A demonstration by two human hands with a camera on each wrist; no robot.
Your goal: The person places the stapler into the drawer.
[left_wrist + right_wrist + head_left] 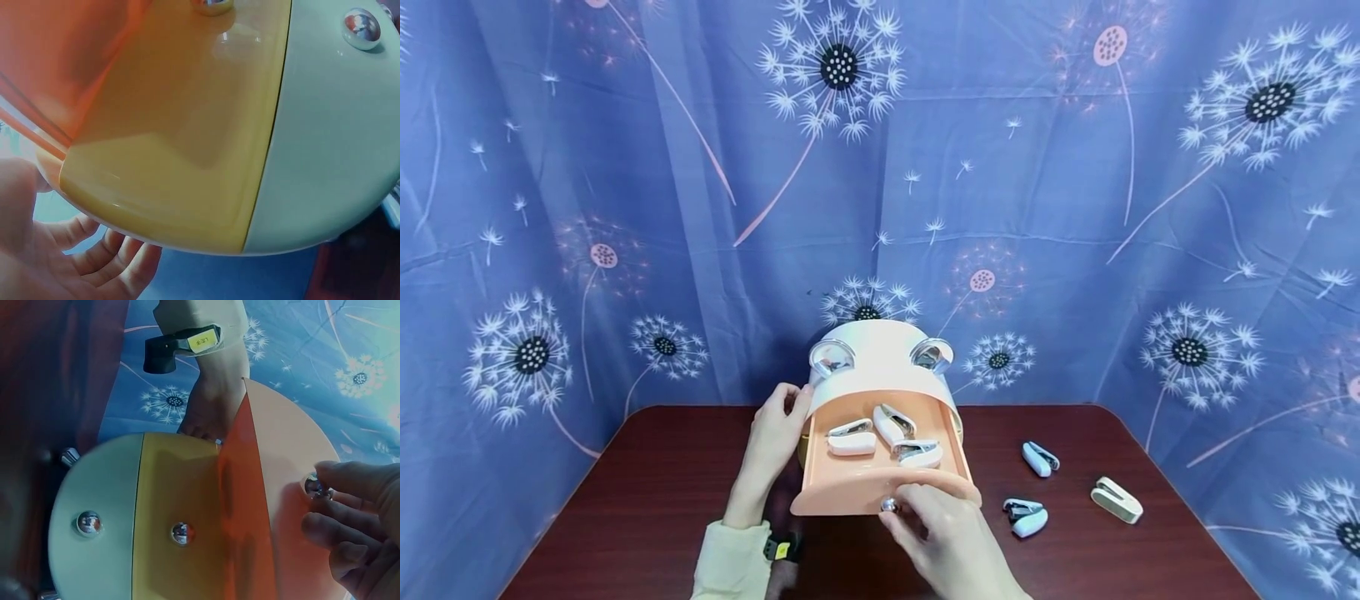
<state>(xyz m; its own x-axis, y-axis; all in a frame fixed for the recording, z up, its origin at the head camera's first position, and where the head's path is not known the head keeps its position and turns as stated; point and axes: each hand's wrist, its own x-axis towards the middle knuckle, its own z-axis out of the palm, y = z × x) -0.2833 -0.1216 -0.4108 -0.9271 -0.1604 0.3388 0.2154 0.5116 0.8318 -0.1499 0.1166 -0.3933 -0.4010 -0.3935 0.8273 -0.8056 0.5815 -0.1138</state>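
Note:
A rounded white drawer box (pixel 880 358) stands on the table with its peach top drawer (pixel 831 497) pulled out. Inside lie three white mini staplers: one on the left (pixel 852 444), one towards the back (pixel 889 427) and one on the right (pixel 925 457). My right hand (pixel 955 542) pinches the drawer's round silver knob (pixel 889 505) between thumb and fingers. With loosely bent fingers, my left hand (pixel 778 429) touches the box's left side; in the left wrist view its fingers (pixel 119 262) lie along the box's edge.
Right of the box lie a light blue mini stapler (pixel 1039 460), a bluish-white one (pixel 1027 518) and a cream one (pixel 1117 500) on the dark red table (pixel 662 483). Below the peach drawer are a yellow drawer (pixel 172 487) and a green drawer (pixel 97 487). A blue curtain (pixel 700 167) hangs behind.

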